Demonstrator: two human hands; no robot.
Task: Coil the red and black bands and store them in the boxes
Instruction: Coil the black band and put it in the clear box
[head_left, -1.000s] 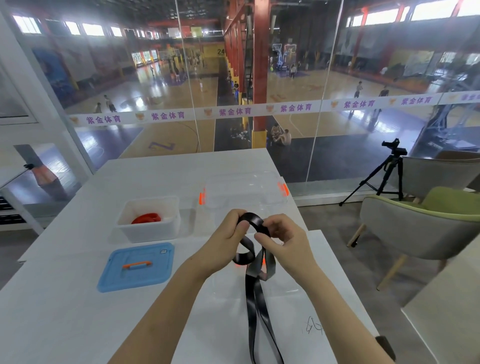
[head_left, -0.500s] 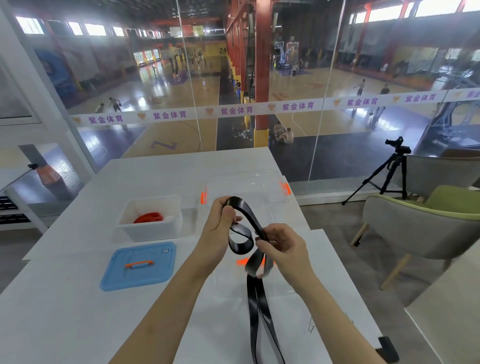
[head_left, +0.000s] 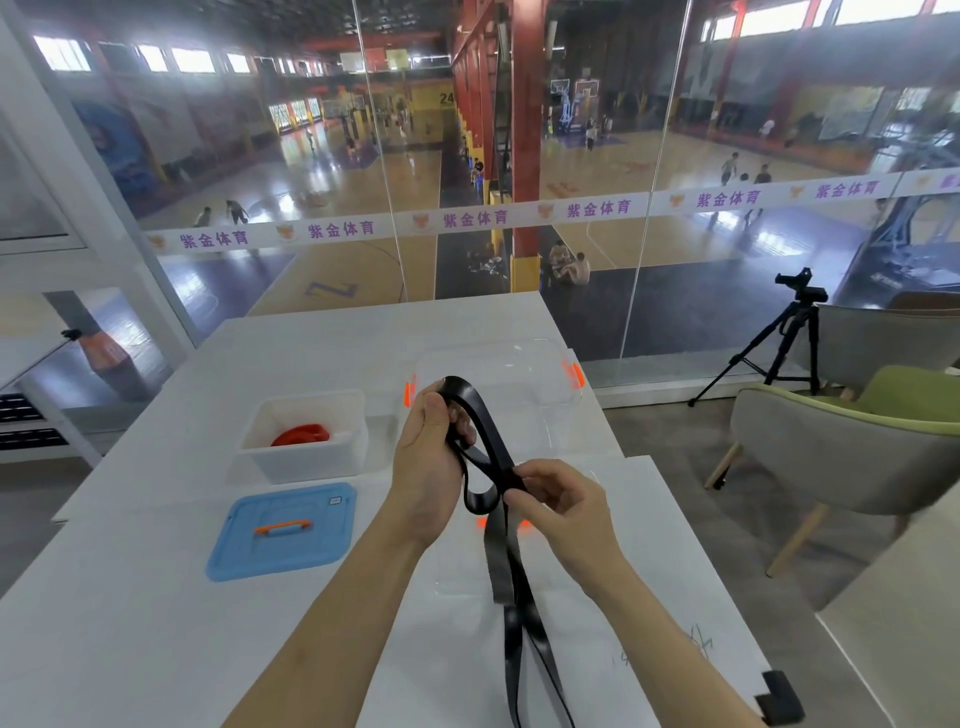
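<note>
- My left hand (head_left: 426, 457) grips the top loop of the black band (head_left: 500, 564); my right hand (head_left: 563, 506) pinches its crossing above the bench (head_left: 130, 623).
- A clear box (head_left: 519, 358) stands just behind.
- The red band (head_left: 301, 434) lies in the white box (head_left: 306, 465), with the blue lid (head_left: 283, 532) in front.

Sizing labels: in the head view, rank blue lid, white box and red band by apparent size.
Largest: blue lid and white box, alike; lid nearer, so unranked.
Smallest: red band.

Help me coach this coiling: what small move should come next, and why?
Probably wind another turn: the left hand grips the loops of the black band, the right hand pinches it just below them, and a long tail hangs uncoiled.
</note>
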